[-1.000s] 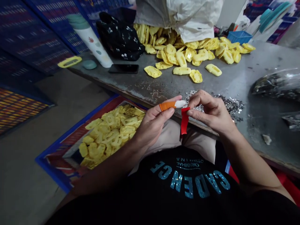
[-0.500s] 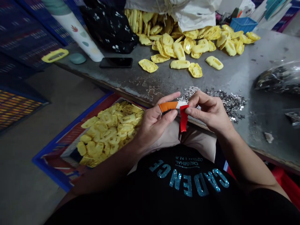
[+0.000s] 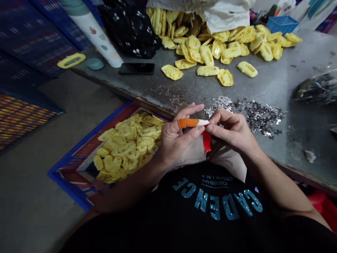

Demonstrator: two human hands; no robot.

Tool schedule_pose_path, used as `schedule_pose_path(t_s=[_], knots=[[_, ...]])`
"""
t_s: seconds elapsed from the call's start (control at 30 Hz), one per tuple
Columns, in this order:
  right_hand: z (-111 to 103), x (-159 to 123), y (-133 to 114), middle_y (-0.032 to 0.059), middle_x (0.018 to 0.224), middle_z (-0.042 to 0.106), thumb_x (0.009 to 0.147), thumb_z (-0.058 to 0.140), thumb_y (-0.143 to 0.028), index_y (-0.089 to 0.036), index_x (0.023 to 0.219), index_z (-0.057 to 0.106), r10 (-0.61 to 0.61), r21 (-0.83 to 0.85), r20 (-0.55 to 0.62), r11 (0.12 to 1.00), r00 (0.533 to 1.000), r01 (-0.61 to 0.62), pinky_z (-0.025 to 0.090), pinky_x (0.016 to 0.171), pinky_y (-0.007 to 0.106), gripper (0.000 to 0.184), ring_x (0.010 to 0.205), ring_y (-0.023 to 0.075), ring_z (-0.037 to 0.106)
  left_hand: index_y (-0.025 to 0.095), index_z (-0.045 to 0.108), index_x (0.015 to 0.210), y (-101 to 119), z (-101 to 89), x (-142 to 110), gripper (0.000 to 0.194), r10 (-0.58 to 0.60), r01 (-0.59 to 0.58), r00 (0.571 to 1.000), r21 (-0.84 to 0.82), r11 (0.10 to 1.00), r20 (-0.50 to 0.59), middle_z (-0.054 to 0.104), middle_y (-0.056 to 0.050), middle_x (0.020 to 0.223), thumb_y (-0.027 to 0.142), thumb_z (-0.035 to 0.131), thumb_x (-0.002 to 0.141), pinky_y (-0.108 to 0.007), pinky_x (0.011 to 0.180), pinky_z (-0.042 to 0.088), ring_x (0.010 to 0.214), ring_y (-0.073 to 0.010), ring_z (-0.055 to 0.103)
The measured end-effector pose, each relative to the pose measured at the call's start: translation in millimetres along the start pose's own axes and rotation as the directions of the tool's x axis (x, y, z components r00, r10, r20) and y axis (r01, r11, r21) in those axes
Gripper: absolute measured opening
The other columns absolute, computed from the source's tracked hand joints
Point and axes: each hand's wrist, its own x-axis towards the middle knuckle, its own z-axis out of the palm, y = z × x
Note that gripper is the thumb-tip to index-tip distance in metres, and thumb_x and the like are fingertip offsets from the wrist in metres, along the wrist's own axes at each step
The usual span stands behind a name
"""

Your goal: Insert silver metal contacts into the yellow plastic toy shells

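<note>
My left hand (image 3: 177, 138) is closed round a small orange-and-white tool (image 3: 192, 123), held level just below the table's front edge. My right hand (image 3: 231, 131) pinches the tool's white end together with a red strip (image 3: 206, 141) that hangs down between my hands. Behind my hands a heap of small shiny metal bits (image 3: 252, 112) lies on the grey table (image 3: 276, 88). Several yellow plastic parts (image 3: 210, 52) spill from a white sack (image 3: 223, 14) at the back.
A blue crate (image 3: 79, 182) holding yellow parts stands on the floor at my left. On the table's left end are a black phone (image 3: 137, 68), a white tumbler (image 3: 97, 33), a black flowered bag (image 3: 131, 28) and a yellow ring-shaped part (image 3: 71, 60). A clear bag (image 3: 316, 89) lies at right.
Both hands have dropped slightly and drawn closer together. More of the red strip is now hidden by my fingers. The view has shifted a little.
</note>
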Motion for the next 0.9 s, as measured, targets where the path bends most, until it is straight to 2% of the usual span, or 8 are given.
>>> schedule_pose_path(t_s=[0.13, 0.27, 0.37, 0.5, 0.57, 0.67, 0.77, 0.9], knots=[[11, -4, 2, -0.0044, 0.073, 0.073, 0.077, 0.106, -0.049, -0.024, 0.086, 0.082, 0.028, 0.080, -0.019, 0.996, 0.999, -0.026, 0.048, 0.062, 0.029, 0.036, 0.063, 0.0114, 0.060, 0.034, 0.092, 0.099, 0, 4.5, -1, 0.006, -0.197, 0.182, 0.979, -0.209, 0.961, -0.052, 0.082, 0.000, 0.147, 0.038, 0.092, 0.094, -0.059, 0.134, 0.050, 0.142, -0.0317, 0.074], [21, -9, 9, -0.0034, 0.079, 0.077, 0.079, 0.106, -0.048, -0.026, 0.096, 0.086, 0.043, 0.184, -0.032, 0.982, 0.999, -0.037, 0.050, 0.060, 0.028, 0.034, 0.063, 0.0115, 0.061, 0.034, 0.091, 0.095, 2, 6.1, 1, 0.011, -0.256, 0.225, 0.964, -0.286, 0.931, -0.075, 0.084, 0.001, 0.144, 0.040, 0.097, 0.088, -0.056, 0.124, 0.059, 0.128, -0.0298, 0.080], [27, -11, 17, -0.0033, 0.080, 0.075, 0.083, 0.103, -0.049, -0.028, 0.102, 0.087, 0.061, 0.270, -0.069, 0.962, 0.996, -0.040, 0.052, 0.062, 0.028, 0.033, 0.066, 0.0117, 0.061, 0.033, 0.091, 0.096, 4, 4.6, 2, 0.015, -0.273, 0.239, 0.958, -0.275, 0.931, -0.092, 0.085, 0.001, 0.139, 0.042, 0.098, 0.086, -0.058, 0.128, 0.056, 0.133, -0.0314, 0.078], [24, -15, 27, -0.0062, 0.081, 0.071, 0.079, 0.106, -0.044, -0.032, 0.116, 0.086, 0.030, 0.373, -0.234, 0.926, 0.972, 0.061, 0.051, 0.068, 0.025, 0.043, 0.071, 0.0105, 0.059, 0.035, 0.090, 0.096, 12, -0.5, 6, 0.013, -0.279, 0.250, 0.956, -0.247, 0.936, -0.093, 0.086, 0.003, 0.136, 0.043, 0.096, 0.088, -0.058, 0.141, 0.042, 0.147, -0.0305, 0.071], [17, -21, 30, -0.0051, 0.085, 0.072, 0.080, 0.105, -0.043, -0.032, 0.115, 0.086, -0.001, 0.301, -0.263, 0.950, 0.965, 0.084, 0.051, 0.071, 0.027, 0.041, 0.075, 0.0118, 0.061, 0.034, 0.090, 0.095, 18, -3.4, 8, 0.010, -0.301, 0.273, 0.950, -0.249, 0.929, -0.085, 0.087, 0.004, 0.134, 0.040, 0.096, 0.090, -0.056, 0.142, 0.040, 0.147, -0.0286, 0.071], [6, -32, 37, -0.0001, 0.096, 0.076, 0.085, 0.101, -0.046, -0.029, 0.108, 0.087, -0.072, 0.051, -0.201, 0.995, 0.977, 0.084, 0.053, 0.080, 0.033, 0.031, 0.086, 0.0169, 0.066, 0.033, 0.089, 0.091, 26, -6.5, 12, 0.007, -0.345, 0.315, 0.936, -0.260, 0.913, -0.077, 0.089, 0.003, 0.125, 0.035, 0.096, 0.089, -0.051, 0.134, 0.048, 0.139, -0.0265, 0.076], [1, -38, 48, 0.0034, 0.104, 0.079, 0.086, 0.099, -0.053, -0.028, 0.109, 0.086, -0.154, -0.157, -0.160, 0.979, 0.975, 0.129, 0.052, 0.085, 0.038, 0.036, 0.093, 0.0216, 0.067, 0.030, 0.087, 0.090, 32, -7.9, 14, 0.009, -0.366, 0.340, 0.928, -0.242, 0.909, -0.068, 0.090, 0.002, 0.123, 0.033, 0.095, 0.088, -0.050, 0.128, 0.053, 0.139, -0.0275, 0.076], [1, -37, 60, 0.0042, 0.110, 0.082, 0.087, 0.097, -0.059, -0.030, 0.114, 0.085, -0.245, -0.259, -0.071, 0.941, 0.967, 0.219, 0.055, 0.095, 0.042, 0.041, 0.102, 0.0248, 0.068, 0.028, 0.084, 0.094, 41, -9.2, 14, 0.017, -0.374, 0.361, 0.927, -0.191, 0.913, -0.037, 0.088, -0.001, 0.130, 0.039, 0.096, 0.089, -0.051, 0.127, 0.054, 0.146, -0.0304, 0.072]])
